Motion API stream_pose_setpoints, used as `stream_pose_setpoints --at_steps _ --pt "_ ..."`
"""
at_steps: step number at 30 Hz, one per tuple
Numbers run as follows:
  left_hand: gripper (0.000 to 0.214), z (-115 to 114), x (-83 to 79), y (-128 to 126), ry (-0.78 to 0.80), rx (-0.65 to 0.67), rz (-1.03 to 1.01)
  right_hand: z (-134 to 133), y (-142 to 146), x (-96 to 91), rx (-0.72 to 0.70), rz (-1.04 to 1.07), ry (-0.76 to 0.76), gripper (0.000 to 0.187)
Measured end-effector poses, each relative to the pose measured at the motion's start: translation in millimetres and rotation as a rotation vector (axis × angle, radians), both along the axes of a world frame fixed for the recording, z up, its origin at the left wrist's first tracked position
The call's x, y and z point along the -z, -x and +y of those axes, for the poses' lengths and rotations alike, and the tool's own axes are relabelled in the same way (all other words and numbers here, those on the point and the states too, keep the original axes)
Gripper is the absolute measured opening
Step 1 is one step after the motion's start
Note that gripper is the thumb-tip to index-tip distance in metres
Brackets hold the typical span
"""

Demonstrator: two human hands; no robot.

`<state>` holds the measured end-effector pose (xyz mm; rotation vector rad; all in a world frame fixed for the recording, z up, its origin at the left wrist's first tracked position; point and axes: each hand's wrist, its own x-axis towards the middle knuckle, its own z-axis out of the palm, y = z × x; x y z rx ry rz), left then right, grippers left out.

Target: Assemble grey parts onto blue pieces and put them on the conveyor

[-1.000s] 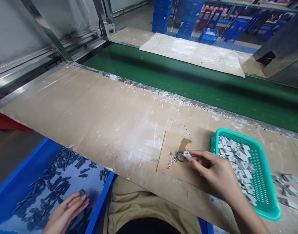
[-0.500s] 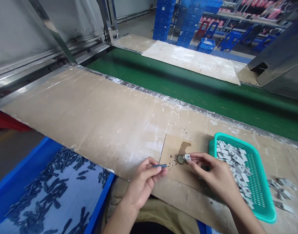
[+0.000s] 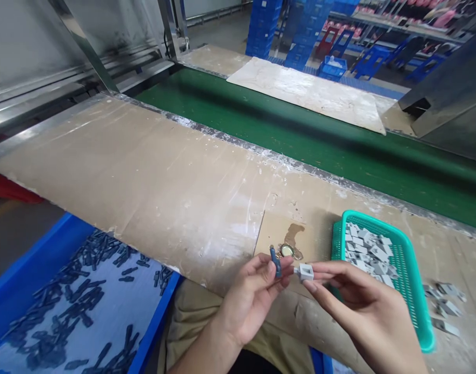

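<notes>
My left hand (image 3: 257, 291) pinches a slim dark blue-grey plastic piece (image 3: 276, 261), tilted nearly upright. Between the thumb and fingers of my right hand (image 3: 358, 301) is a light grey, square, hollow plastic piece (image 3: 306, 272), its opening facing up toward me and a small stub pointing left. The two pieces are close together but apart. Just beyond them a small round bottle cap (image 3: 287, 250) sits on a cardboard sheet (image 3: 271, 227), with wet spots around it and a brown stain behind.
A green basket (image 3: 413, 270) of light grey pieces stands at right, with several loose grey pieces (image 3: 448, 307) beside it. Lower left, a blue bin (image 3: 152, 332) holds many dark pieces (image 3: 82, 301). A green conveyor belt (image 3: 238, 114) runs behind the worktop (image 3: 175, 182).
Both hands have come nearer to me, and my left hand has moved right, toward the right one. The dark piece has turned from lying level to nearly upright. The grey piece has left the cap's side.
</notes>
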<state>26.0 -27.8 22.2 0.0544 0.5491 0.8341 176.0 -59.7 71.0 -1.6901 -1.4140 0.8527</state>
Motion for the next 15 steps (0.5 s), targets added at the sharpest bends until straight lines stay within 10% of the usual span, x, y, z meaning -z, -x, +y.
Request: stream_pose_setpoints --at_steps 15 --pt "0.021 -1 -9.0 -4 -0.186 -0.080 0.276 10 1 3.8 0.009 0.250 0.192 0.021"
